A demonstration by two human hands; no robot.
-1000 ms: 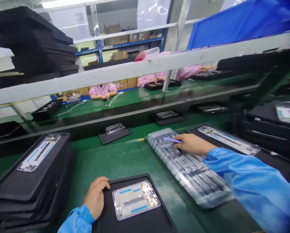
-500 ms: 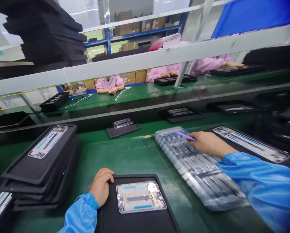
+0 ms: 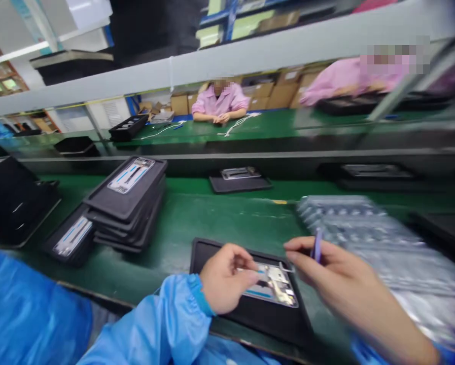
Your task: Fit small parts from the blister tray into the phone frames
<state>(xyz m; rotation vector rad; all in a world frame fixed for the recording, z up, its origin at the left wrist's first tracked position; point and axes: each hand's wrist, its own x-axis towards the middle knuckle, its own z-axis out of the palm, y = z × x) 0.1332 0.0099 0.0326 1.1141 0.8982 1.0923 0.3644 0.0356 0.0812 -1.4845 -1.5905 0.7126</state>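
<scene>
Both hands now over the black tray (image 3: pixel 212 253) holding the metal frame (image 3: pixel 275 289).
Right hand (image 3: pixel 326 268) has left the clear parts tray (image 3: pixel 364 233) at 2 o'clock and come in, fingers pinched on purple tweezers (image 3: pixel 317 247), which seem to carry a small pale part (blurred). Left hand (image 3: pixel 227 276), earlier flat on the tray edge, now curls loosely, fingertips touching the frame. Stacked trays (image 3: pixel 128 203) at 10 o'clock.

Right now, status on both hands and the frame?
Left hand fingers on frame in tray. Right hand pinches purple tool above it. Nothing between.
</scene>
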